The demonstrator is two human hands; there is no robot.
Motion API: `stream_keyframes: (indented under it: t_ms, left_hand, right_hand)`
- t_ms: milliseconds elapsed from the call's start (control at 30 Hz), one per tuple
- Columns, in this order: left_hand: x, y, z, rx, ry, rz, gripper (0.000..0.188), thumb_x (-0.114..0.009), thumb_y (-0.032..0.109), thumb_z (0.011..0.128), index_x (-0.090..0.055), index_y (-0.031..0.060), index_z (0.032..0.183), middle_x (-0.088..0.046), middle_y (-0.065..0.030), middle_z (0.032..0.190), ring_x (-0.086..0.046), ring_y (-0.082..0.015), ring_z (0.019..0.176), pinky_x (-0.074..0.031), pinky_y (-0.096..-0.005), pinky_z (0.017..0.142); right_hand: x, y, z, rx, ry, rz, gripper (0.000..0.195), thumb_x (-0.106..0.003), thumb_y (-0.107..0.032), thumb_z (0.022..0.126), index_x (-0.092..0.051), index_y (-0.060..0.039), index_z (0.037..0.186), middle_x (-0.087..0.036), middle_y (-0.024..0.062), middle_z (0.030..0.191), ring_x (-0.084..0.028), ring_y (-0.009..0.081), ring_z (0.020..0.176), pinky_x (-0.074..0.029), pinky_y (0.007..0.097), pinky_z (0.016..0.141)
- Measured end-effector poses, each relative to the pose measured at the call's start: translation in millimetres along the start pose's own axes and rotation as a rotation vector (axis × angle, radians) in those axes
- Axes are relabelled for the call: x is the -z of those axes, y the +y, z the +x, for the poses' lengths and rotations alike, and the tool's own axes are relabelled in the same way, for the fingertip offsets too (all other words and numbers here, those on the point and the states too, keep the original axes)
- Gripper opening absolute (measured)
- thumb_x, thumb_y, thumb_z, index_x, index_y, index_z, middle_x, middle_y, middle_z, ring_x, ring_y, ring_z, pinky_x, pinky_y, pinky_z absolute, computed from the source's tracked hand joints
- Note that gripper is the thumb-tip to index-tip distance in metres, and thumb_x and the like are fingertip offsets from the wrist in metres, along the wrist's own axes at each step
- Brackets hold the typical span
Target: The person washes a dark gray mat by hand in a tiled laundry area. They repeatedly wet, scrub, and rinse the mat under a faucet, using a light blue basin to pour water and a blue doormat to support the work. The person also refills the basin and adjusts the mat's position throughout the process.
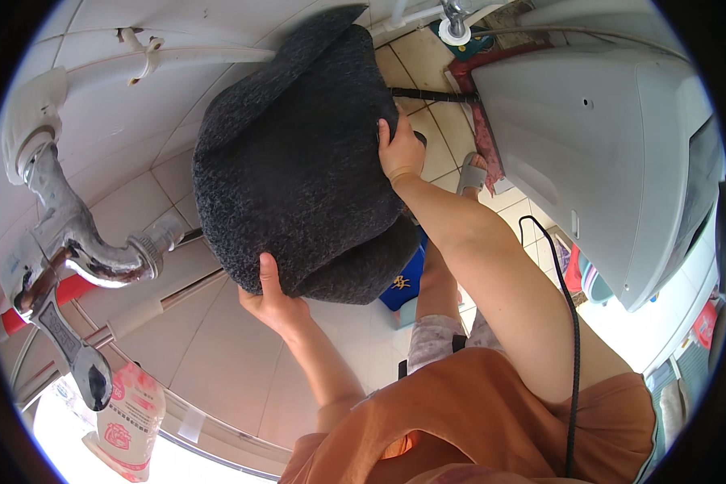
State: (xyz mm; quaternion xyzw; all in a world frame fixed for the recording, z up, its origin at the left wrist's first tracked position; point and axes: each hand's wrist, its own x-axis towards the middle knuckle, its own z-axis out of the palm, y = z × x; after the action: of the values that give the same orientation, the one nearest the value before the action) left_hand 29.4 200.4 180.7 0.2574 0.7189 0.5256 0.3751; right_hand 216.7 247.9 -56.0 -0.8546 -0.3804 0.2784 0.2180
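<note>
A dark grey, fuzzy mat (302,157) is held up before me, bent, with a fold along its top and another at its lower right. My left hand (278,302) grips its lower edge, thumb on the near face and fingers hidden behind. At the right edge, my right hand (402,148) clasps it, the thumb likewise on the face and the other fingers mostly out of sight. The mat hides much of the tiled wall and floor behind it.
A chrome tap (91,248) juts from the left wall near a white pipe (175,60). On the right stands a grey-white appliance (581,157), with a black hose (435,95) at floor level. A printed plastic bag (127,423) hangs lower left.
</note>
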Motion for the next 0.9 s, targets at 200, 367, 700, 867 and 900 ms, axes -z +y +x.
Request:
stream_keyframes:
  t_ms: [200, 367, 700, 867, 900]
  left_hand:
    - [-6, 1, 4, 0.006, 0.011, 0.018, 0.038, -0.075, 0.012, 0.091, -0.065, -0.0107, 0.119, -0.069, -0.0193, 0.116, -0.068, -0.026, 0.102, -0.054, -0.0362, 0.092]
    - [-13, 3, 10, -0.014, 0.033, 0.061, 0.041, -0.074, 0.014, 0.091, -0.064, -0.0113, 0.122, -0.067, -0.021, 0.119, -0.067, -0.0279, 0.105, -0.054, -0.0367, 0.093]
    - [-26, -2, 21, -0.017, 0.068, 0.146, 0.05, -0.075, 0.019, 0.09, -0.061, -0.0098, 0.129, -0.064, -0.0204, 0.128, -0.063, -0.0295, 0.114, -0.05, -0.039, 0.1]
    - [-20, -11, 27, 0.006, 0.035, 0.137, 0.053, -0.075, 0.021, 0.09, -0.061, -0.0076, 0.133, -0.063, -0.0196, 0.132, -0.063, -0.0303, 0.117, -0.049, -0.0402, 0.102]
    - [-24, -10, 27, -0.003, 0.043, 0.149, 0.052, -0.075, 0.021, 0.09, -0.061, -0.0074, 0.132, -0.063, -0.0194, 0.132, -0.063, -0.0302, 0.117, -0.05, -0.0403, 0.102]
  right_hand:
    - [-2, 3, 1, -0.024, 0.013, 0.032, 0.056, -0.051, -0.045, 0.103, -0.051, -0.0065, 0.143, -0.07, 0.0221, 0.12, -0.071, 0.0398, 0.096, -0.057, 0.0473, 0.084]
    - [-2, 3, 1, -0.029, -0.001, 0.04, 0.057, -0.055, -0.044, 0.101, -0.052, -0.0046, 0.141, -0.07, 0.0203, 0.119, -0.071, 0.0372, 0.096, -0.058, 0.0461, 0.08]
    - [-6, 8, -2, -0.035, 0.038, 0.124, 0.043, -0.054, -0.04, 0.103, -0.058, -0.0122, 0.135, -0.07, 0.0152, 0.113, -0.068, 0.0373, 0.098, -0.055, 0.0478, 0.083]
    - [-11, 12, -6, 0.011, 0.127, 0.113, 0.041, -0.056, -0.039, 0.103, -0.061, -0.009, 0.13, -0.071, 0.0134, 0.111, -0.071, 0.0321, 0.093, -0.057, 0.0439, 0.078]
    - [-11, 12, -5, 0.007, 0.126, 0.132, 0.041, -0.056, -0.039, 0.103, -0.062, -0.009, 0.129, -0.072, 0.0132, 0.111, -0.071, 0.0322, 0.093, -0.057, 0.0441, 0.078]
